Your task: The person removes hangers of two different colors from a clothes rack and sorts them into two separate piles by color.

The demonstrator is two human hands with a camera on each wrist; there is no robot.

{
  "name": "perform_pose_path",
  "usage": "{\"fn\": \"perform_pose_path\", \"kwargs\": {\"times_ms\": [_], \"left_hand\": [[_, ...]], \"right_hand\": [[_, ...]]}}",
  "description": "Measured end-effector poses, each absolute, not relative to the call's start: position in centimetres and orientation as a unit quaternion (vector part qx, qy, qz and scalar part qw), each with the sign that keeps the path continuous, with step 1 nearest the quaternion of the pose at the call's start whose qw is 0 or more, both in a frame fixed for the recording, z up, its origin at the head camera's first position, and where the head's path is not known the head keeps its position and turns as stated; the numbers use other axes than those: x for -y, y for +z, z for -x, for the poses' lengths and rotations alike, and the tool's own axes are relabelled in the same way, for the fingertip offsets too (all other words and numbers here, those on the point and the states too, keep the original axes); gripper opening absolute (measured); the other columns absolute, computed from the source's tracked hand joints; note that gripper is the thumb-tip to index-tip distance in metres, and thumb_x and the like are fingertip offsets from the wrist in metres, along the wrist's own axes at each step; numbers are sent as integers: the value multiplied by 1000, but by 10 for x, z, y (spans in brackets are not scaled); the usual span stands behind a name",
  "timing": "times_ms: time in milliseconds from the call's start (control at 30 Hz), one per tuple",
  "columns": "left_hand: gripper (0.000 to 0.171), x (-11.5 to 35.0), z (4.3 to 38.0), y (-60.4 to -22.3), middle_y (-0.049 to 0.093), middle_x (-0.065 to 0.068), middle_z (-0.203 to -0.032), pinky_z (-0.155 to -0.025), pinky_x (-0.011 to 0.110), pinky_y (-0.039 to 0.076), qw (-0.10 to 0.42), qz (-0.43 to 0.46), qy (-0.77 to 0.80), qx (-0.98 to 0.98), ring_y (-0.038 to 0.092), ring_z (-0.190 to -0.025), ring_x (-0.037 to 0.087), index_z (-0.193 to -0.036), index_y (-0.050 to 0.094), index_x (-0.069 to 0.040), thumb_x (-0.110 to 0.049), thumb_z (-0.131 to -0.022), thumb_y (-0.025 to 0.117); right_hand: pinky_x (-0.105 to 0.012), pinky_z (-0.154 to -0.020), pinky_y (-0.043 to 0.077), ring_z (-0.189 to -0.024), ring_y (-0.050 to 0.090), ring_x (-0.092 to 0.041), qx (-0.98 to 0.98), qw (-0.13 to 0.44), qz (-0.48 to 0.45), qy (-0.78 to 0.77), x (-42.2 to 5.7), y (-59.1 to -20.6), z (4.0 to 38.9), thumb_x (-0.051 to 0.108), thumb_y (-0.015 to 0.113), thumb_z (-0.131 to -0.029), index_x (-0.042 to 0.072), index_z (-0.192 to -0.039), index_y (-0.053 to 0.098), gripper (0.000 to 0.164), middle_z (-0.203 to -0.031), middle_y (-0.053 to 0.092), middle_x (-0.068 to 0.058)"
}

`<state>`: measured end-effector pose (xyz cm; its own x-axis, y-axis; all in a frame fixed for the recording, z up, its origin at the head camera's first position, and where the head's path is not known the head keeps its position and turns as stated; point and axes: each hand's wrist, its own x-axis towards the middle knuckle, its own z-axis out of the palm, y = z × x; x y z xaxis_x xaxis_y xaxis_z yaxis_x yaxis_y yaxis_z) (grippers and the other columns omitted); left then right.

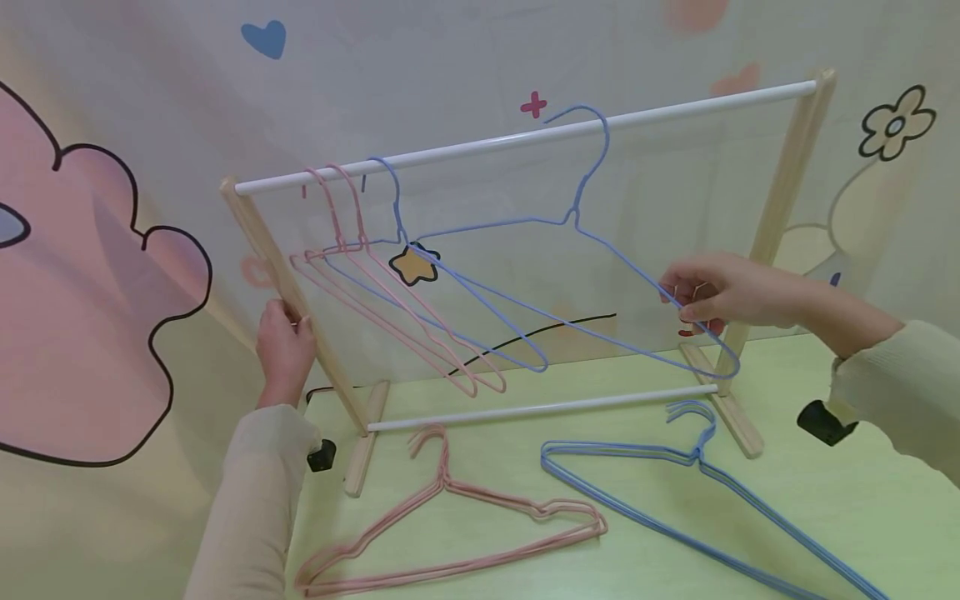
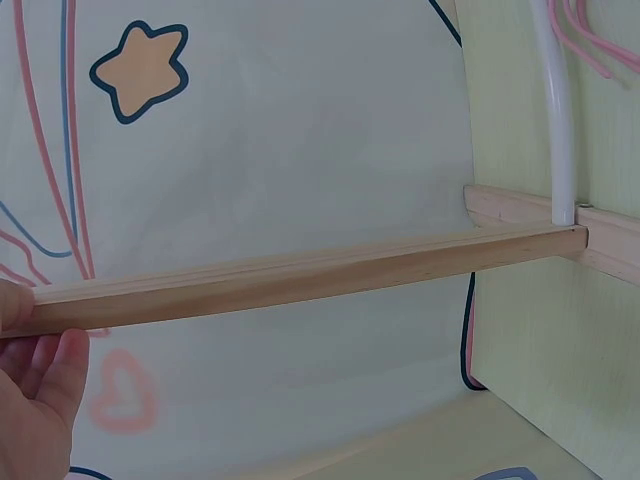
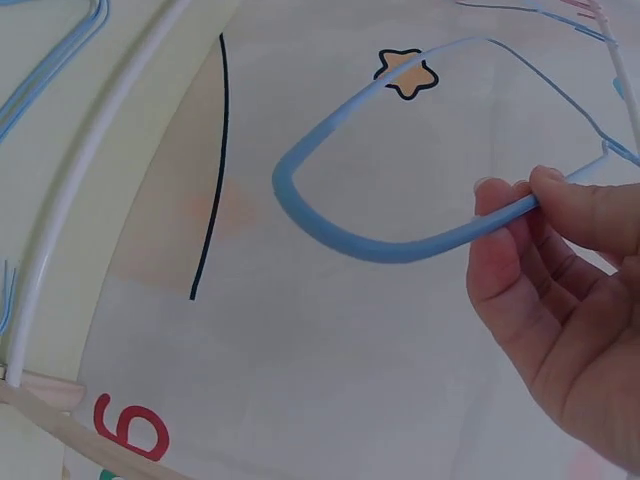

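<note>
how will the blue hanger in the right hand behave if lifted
The blue hanger is probably fairly stiff, showing no obvious sag though pinched near one corner. It looks light, being a thin open frame, and its smooth-looking surface may slip a little.

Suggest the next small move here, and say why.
Probably the right hand should lower the blue hanger it pinches slightly: the hook arches above the top rail, seemingly not seated, while the three hangers towards the other end hang from it. The left hand grips the wooden post, which should help steadiness.
</note>
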<state>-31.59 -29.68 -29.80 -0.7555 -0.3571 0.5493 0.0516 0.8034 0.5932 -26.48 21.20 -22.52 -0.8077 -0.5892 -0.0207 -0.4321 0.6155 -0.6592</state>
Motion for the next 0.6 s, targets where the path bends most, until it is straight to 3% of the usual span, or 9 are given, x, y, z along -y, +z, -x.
{"fn": "perform_pose_path", "kwargs": {"times_ms": [300,600], "left_hand": [[20,296,314,-297,49,24,-96,-86,47,36,332,-87,-304,889,50,-98,38,-99,43,6,-9,-87,49],[24,297,313,-294,50,23,-102,-87,45,39,302,-93,-321,893,54,-98,36,-105,43,5,-11,-88,48]], "right_hand": [[-27,-53,48,-61,53,-11,-890,101,317,-311,-237,-246,250,0,49,-86,5,-101,49,16,-76,53,-2],[-26,-53,47,-63,53,-10,-899,124,289,-305,-257,-272,233,1,49,-86,6,-92,45,8,-74,50,-2]]}}
